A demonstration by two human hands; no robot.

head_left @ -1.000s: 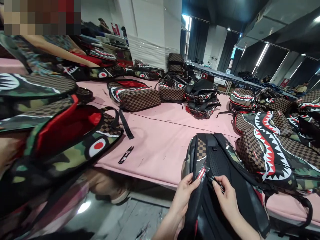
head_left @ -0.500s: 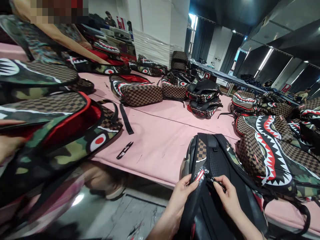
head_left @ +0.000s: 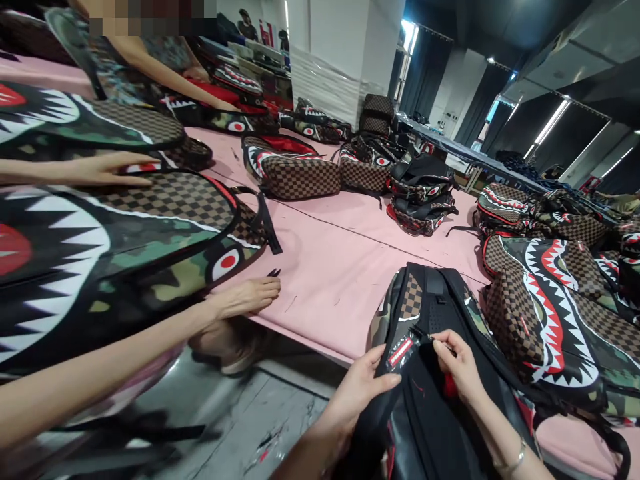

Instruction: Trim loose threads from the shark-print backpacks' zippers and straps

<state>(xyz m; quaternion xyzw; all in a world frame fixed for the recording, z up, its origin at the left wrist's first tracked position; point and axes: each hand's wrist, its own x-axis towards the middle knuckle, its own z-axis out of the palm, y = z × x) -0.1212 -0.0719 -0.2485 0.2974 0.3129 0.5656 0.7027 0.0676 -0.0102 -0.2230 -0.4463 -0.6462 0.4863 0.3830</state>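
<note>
- Black-backed backpack point(head_left: 434, 317): nr side, R of center, overhanging tabletop's point(head_left: 325, 263) nr edge; shark-print bags point(head_left: 555, 313) crowd its R.
- Open pink stretch L of it, up to co-worker's hand point(head_left: 250, 297) at nr edge.
- Red label point(head_left: 400, 352), white lettering too small to read, in clear plastic on strap point(head_left: 383, 413).
- Our L hand point(head_left: 357, 387): grip clamped on strap by label.
- Our R hand point(head_left: 460, 363): grip pinched on small dark item point(head_left: 431, 338).
- Stacked bags point(head_left: 423, 193) block far side.
</note>
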